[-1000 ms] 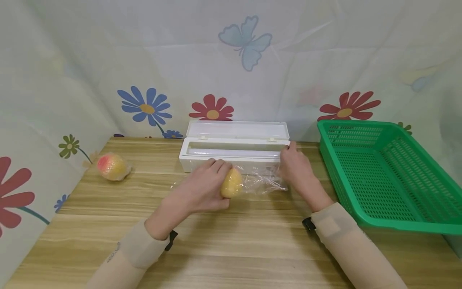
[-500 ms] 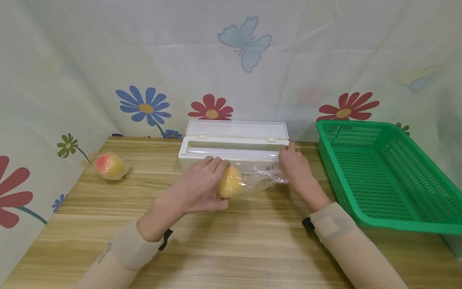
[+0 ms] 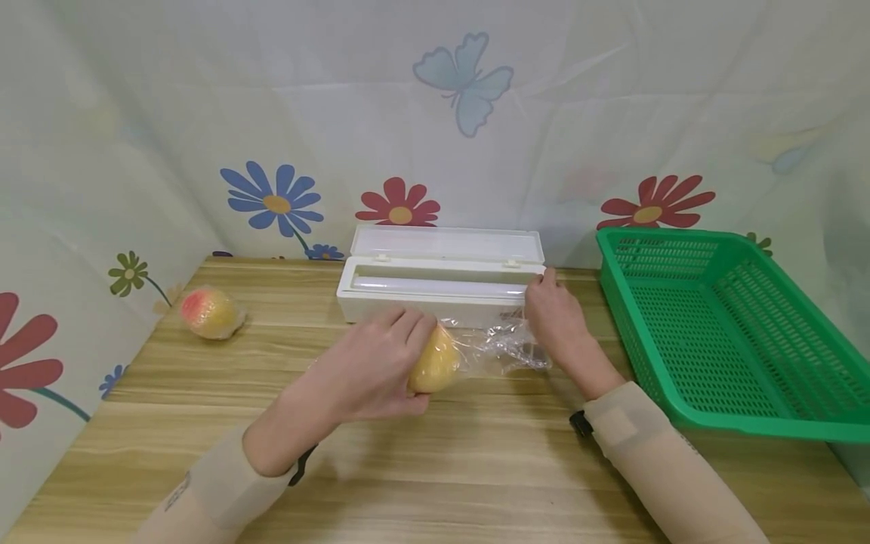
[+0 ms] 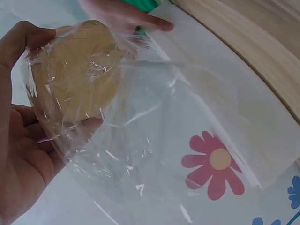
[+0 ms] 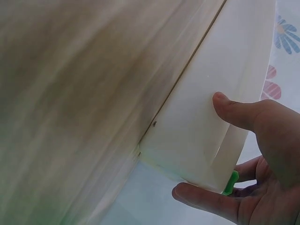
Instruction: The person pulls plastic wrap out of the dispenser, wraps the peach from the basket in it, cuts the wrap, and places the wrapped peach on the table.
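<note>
My left hand [image 3: 367, 366] holds a rounded yellow fruit [image 3: 437, 364] above the table, thumb and fingers curled around its sides. Crinkled cling film [image 3: 501, 346] covers the fruit and trails off right, toward the dispenser front; the left wrist view shows a wide loose sheet of film [image 4: 136, 154] hanging from it. Behind it, a long white cling film dispenser [image 3: 476, 308] lies with its lid up and a film roll [image 3: 435, 285] inside. My right hand [image 3: 560, 313] grips the dispenser's right end, with the thumb on its front face in the right wrist view.
A second yellow fruit [image 3: 212, 313], red at one end and wrapped in film, sits at the table's left. The large green basket [image 3: 635, 344] stands at the right, close to my right forearm. A flowered cloth [image 3: 503, 181] hangs behind the table.
My left hand has drawn the fruit slightly toward me, away from the dispenser, and the film between them has shifted and crumpled. My right hand stays at the dispenser's end.
</note>
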`<state>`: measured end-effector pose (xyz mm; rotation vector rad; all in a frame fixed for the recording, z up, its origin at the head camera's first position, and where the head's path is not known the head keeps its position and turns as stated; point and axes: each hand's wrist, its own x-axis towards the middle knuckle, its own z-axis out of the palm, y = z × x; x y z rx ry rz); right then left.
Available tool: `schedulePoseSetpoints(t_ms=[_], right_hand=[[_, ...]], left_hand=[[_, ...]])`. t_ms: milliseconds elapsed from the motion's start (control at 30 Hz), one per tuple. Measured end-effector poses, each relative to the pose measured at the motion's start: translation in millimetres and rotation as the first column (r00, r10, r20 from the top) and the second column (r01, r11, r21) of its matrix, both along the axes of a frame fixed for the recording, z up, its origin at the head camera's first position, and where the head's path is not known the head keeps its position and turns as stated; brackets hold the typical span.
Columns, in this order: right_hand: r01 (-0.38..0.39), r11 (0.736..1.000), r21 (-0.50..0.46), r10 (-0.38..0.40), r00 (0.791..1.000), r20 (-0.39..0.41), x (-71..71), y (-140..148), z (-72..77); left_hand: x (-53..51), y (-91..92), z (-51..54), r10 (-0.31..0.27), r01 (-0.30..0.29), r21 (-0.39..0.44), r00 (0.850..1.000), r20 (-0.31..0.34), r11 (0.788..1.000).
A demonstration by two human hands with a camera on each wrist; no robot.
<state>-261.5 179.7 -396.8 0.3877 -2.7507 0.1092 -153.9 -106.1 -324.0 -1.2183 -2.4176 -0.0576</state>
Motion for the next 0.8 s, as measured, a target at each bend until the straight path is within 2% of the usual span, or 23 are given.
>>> schedulePoseSetpoints(t_ms=[233, 533, 700, 800], right_hand=[[0.004, 1.0, 0.016, -0.005, 0.999, 0.053, -1.1, 0, -0.3], [0.026, 1.0, 0.016, -0.027, 0.999, 0.035, -1.8, -2, -2.8], [0.017, 1.0, -0.014, -0.015, 0.993, 0.113, -2.0, -2, -0.2], [0.009, 1.0, 0.009, -0.01, 0.992, 0.125, -2.4, -2, 0.9]], left_hand=[[12.0, -0.9, 5.3, -0.012, 0.011, -0.02, 0.999, -0.038, 1.0], [25.6, -2.4, 12.6, -0.039, 0.038, -0.008, 0.999, -0.026, 0.999], [31.7, -3.4, 16.5, -0.041, 0.041, -0.003, 0.999, -0.022, 0.999], [35.4, -4.4, 18.7, -0.044, 0.044, 0.002, 0.999, -0.027, 0.999]])
